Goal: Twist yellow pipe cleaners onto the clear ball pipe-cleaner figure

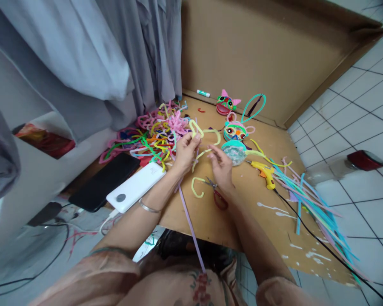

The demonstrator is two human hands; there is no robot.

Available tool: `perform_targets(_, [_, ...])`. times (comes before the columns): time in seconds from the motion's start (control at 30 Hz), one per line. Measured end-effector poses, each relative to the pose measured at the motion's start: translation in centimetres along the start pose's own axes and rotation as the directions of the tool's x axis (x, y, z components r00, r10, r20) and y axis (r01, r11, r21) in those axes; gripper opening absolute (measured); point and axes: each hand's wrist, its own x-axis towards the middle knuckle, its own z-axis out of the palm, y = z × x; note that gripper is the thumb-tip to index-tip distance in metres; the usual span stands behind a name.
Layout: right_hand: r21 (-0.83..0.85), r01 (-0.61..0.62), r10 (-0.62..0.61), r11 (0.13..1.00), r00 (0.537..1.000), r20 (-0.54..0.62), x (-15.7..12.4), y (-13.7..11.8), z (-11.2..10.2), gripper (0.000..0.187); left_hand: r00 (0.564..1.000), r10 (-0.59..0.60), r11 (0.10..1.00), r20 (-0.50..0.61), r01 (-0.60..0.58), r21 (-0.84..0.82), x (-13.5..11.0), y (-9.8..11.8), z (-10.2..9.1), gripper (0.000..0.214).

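Note:
My left hand (187, 149) is closed, pinching a pale yellow pipe cleaner (194, 126) bent into a narrow loop above the fingertips. A curved pale yellow pipe cleaner (217, 137) lies between my hands; I cannot tell whether it is joined to the held one. My right hand (221, 165) has its fingers apart, with fingertips close to that curve and no grip visible. Red-handled scissors (219, 199) lie under the right wrist, beside a short bent yellow piece (193, 187). A teal-rimmed disc (234, 151) with a whitish face lies just beyond the right hand.
A tangle of coloured pipe cleaners (153, 136) lies left, near a white power bank (135, 187) and a black phone (104, 180). Two decorated faces (235, 132) stand at the back. Rightward are a yellow glue gun (264, 171), its cord and straight pipe cleaners (315, 212).

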Motion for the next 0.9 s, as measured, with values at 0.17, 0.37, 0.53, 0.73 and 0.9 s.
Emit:
perform_targets(0.17, [-0.124,0.166,-0.204,0.978,0.877,-0.435,-0.5,-2.5,-3.5,0.022,0.901,-0.31,0.926,0.302,0.359,-0.12,-1.1,-0.1,0.8,0.033])
perform_targets(0.37, [-0.167,0.179,-0.235,0.97,0.868,-0.438,-1.3,-1.5,-4.3,0.022,0.776,-0.368,0.884,0.512,0.463,-0.068,-2.4,-0.6,1.3,0.038])
perform_targets(0.53, [-0.327,0.231,-0.347,0.917,0.865,-0.363,-2.0,-1.2,-4.7,0.021,0.785,-0.385,0.875,0.486,0.478,-0.078,-2.2,-0.4,1.2,0.04])
perform_targets(0.73, [-0.694,0.31,-0.453,0.65,0.891,-0.026,-2.9,-1.3,-4.4,0.021,0.959,-0.177,0.977,0.223,0.198,-0.076,-1.1,-0.6,0.8,0.04])
perform_targets(0.9, [-0.793,0.317,-0.47,0.52,0.881,0.045,-3.6,-1.5,-3.6,0.023,0.993,-0.057,0.998,0.107,0.053,0.039,-0.7,-0.5,0.4,0.037])
